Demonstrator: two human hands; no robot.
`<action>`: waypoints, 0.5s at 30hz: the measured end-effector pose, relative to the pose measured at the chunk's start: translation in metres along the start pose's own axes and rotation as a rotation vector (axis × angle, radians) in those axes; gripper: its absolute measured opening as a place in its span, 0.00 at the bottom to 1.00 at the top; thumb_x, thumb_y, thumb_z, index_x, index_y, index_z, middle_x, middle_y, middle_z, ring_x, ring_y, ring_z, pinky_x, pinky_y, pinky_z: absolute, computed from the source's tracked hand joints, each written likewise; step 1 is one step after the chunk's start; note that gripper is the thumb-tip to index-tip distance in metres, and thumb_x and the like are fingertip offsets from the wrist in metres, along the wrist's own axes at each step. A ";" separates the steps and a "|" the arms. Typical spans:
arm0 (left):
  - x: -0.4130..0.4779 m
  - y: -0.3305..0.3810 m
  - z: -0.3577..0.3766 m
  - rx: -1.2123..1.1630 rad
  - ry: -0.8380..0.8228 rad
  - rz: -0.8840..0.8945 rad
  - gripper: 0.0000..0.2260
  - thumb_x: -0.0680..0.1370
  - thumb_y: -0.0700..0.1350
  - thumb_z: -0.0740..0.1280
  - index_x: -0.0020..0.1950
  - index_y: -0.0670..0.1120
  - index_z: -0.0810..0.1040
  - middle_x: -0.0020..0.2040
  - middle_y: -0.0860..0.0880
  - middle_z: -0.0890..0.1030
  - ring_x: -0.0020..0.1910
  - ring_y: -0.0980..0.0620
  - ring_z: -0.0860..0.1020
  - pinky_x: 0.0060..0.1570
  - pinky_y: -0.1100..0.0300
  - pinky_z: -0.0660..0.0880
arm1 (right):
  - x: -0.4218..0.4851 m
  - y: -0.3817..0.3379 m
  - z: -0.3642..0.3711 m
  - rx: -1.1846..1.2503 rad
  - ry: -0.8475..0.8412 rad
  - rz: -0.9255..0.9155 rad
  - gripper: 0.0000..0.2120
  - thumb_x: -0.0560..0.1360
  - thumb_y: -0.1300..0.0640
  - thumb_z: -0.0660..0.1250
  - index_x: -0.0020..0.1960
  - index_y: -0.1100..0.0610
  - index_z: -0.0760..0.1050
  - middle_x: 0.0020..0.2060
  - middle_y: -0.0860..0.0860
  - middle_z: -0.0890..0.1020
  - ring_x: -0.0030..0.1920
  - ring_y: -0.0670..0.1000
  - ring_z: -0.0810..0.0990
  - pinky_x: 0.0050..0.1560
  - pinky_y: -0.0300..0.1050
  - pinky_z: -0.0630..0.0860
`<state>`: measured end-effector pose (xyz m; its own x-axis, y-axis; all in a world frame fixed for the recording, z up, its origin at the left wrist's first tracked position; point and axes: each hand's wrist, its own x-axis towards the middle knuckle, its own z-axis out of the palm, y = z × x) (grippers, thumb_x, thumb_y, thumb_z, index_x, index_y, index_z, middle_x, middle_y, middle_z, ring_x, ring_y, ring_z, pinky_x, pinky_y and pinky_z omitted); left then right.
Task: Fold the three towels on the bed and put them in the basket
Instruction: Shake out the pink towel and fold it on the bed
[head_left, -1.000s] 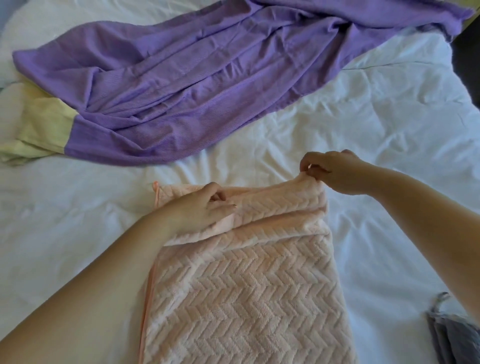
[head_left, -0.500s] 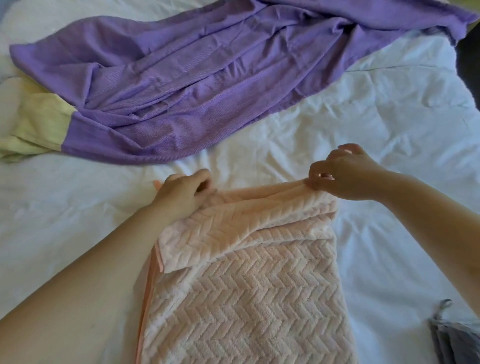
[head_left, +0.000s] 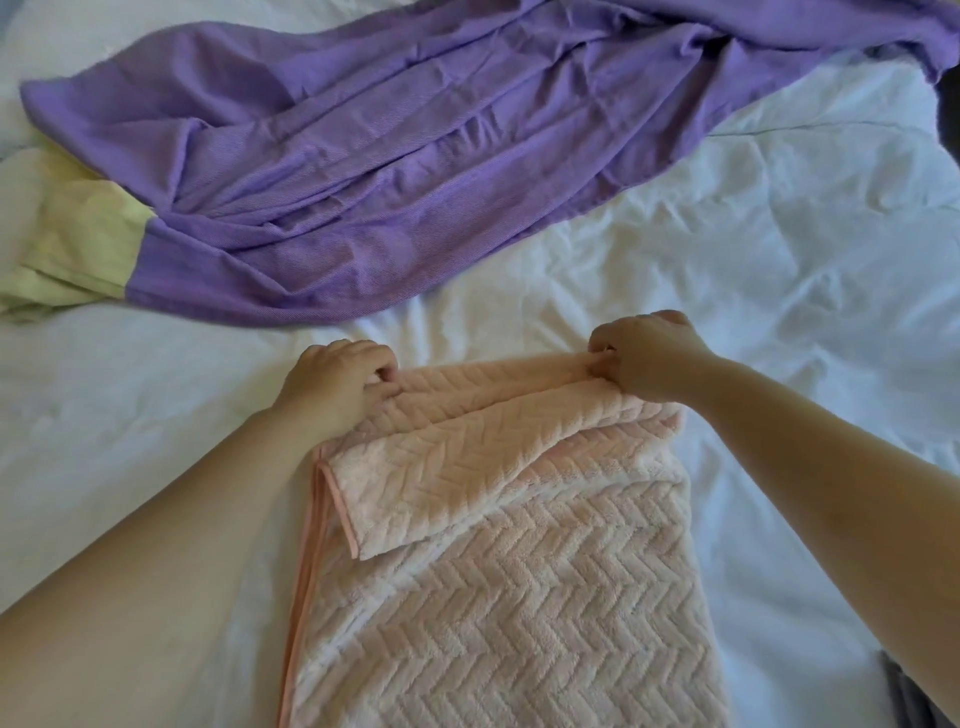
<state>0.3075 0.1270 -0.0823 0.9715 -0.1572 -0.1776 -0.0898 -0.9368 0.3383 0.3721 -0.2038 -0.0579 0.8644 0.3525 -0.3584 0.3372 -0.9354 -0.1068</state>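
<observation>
While the pale pink chevron-textured towel lies on the white bed, the left hand and right hand each pinch its far folded edge, a flap doubled back over it. Beyond lie a rumpled purple towel and a pale yellow cloth.

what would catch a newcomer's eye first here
The big purple towel sprawls crumpled across the far side of the white bed, its left end lying over a pale yellow towel. Nearer, the left hand and right hand pinch the far edge of a pink towel, partly folded over itself.
</observation>
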 end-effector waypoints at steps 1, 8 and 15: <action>0.001 -0.002 -0.001 -0.008 0.030 -0.031 0.05 0.76 0.48 0.68 0.47 0.47 0.76 0.47 0.51 0.81 0.50 0.45 0.77 0.51 0.53 0.66 | 0.002 0.001 -0.001 0.050 0.026 0.016 0.09 0.79 0.48 0.55 0.49 0.44 0.74 0.45 0.45 0.80 0.46 0.48 0.74 0.61 0.47 0.59; -0.001 -0.002 -0.004 -0.050 0.307 -0.183 0.05 0.76 0.45 0.68 0.49 0.46 0.77 0.48 0.46 0.78 0.49 0.41 0.77 0.50 0.48 0.71 | 0.001 0.000 -0.005 0.403 0.323 0.116 0.07 0.78 0.52 0.61 0.49 0.48 0.78 0.46 0.45 0.78 0.49 0.50 0.76 0.56 0.50 0.68; -0.043 0.029 -0.015 -0.629 -0.097 0.091 0.25 0.61 0.73 0.69 0.41 0.53 0.78 0.45 0.57 0.78 0.49 0.57 0.76 0.53 0.66 0.69 | -0.045 0.014 -0.007 0.512 0.239 -0.089 0.23 0.59 0.32 0.67 0.43 0.49 0.74 0.40 0.43 0.75 0.43 0.42 0.72 0.45 0.38 0.67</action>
<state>0.2661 0.1114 -0.0507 0.9390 -0.2825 -0.1959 0.0041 -0.5606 0.8281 0.3407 -0.2330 -0.0371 0.9214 0.3715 -0.1145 0.2400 -0.7754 -0.5840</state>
